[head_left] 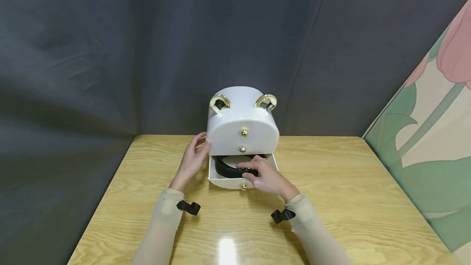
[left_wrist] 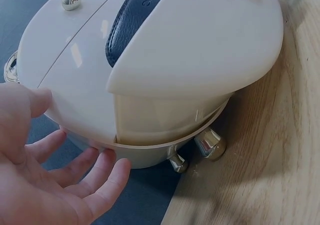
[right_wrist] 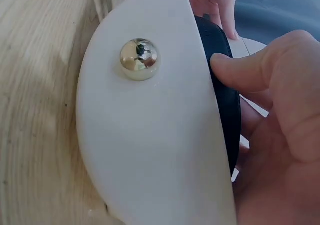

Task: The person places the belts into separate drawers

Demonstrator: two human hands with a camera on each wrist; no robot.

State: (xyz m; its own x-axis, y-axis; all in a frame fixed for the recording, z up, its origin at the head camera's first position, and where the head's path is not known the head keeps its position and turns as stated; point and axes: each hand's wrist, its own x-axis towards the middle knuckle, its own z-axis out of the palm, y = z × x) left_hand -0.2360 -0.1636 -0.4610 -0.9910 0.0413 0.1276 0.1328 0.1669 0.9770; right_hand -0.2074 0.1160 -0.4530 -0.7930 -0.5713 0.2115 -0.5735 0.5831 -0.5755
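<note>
A white, rounded box (head_left: 243, 138) with two gold ears and gold knobs stands on the table. Its lowest drawer (head_left: 224, 184) is pulled out. In the drawer lies a black leather band (head_left: 224, 170), bent in a loop, with pale lettering pressed into it in the left wrist view. My right hand (head_left: 268, 177) pinches the band near the drawer front, thumb outside and fingers inside the loop, as the right wrist view shows. My left hand (head_left: 193, 156) rests against the box's left side, fingers loosely bent and thumb near the front edge.
The wooden table (head_left: 331, 199) spreads out around the box. A dark curtain (head_left: 235, 32) hangs behind and to the left. At the right stands a panel (head_left: 434, 134) with a painted tulip pattern. Small gold feet (left_wrist: 210, 142) show under the box.
</note>
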